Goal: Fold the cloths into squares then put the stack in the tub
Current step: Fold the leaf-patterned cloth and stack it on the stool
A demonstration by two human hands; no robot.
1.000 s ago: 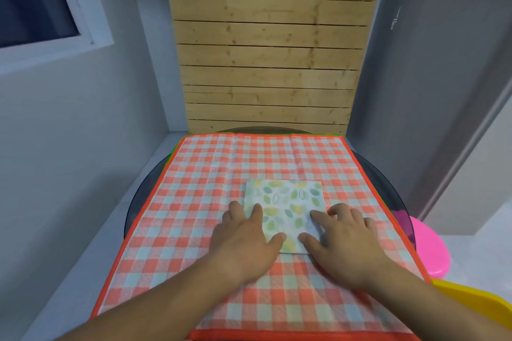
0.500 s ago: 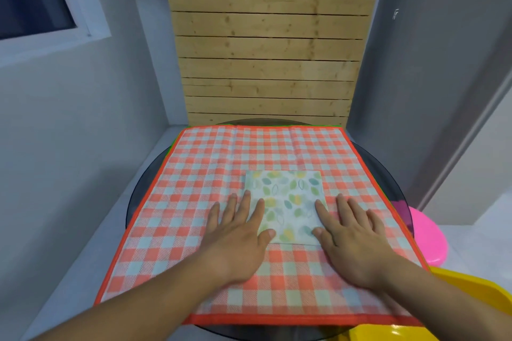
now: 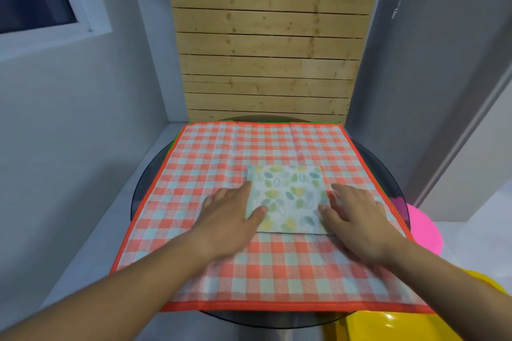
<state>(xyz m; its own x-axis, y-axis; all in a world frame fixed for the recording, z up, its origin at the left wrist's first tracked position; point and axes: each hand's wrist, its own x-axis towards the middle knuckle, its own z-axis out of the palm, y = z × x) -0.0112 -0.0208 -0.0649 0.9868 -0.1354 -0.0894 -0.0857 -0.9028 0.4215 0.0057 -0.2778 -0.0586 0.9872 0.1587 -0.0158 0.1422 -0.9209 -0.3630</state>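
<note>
Fingers straight, the left hand [image 3: 230,216] and right hand [image 3: 357,219] flank the squared leaf-print cloth [image 3: 288,196]; the checked cloth [image 3: 249,152] beneath probably needs folding next.

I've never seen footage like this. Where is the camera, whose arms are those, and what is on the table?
There is no machine here. A person wears a camera on the head, so you look down along their own arms. The left hand and right hand lie flat, one on each side of a small leaf-print cloth folded into a square, with the thumbs on its edges. Nothing is gripped. Underneath it is a spread red checked cloth on a round dark table. At lower right, partly visible, are a yellow plastic thing and a pink one.
</note>
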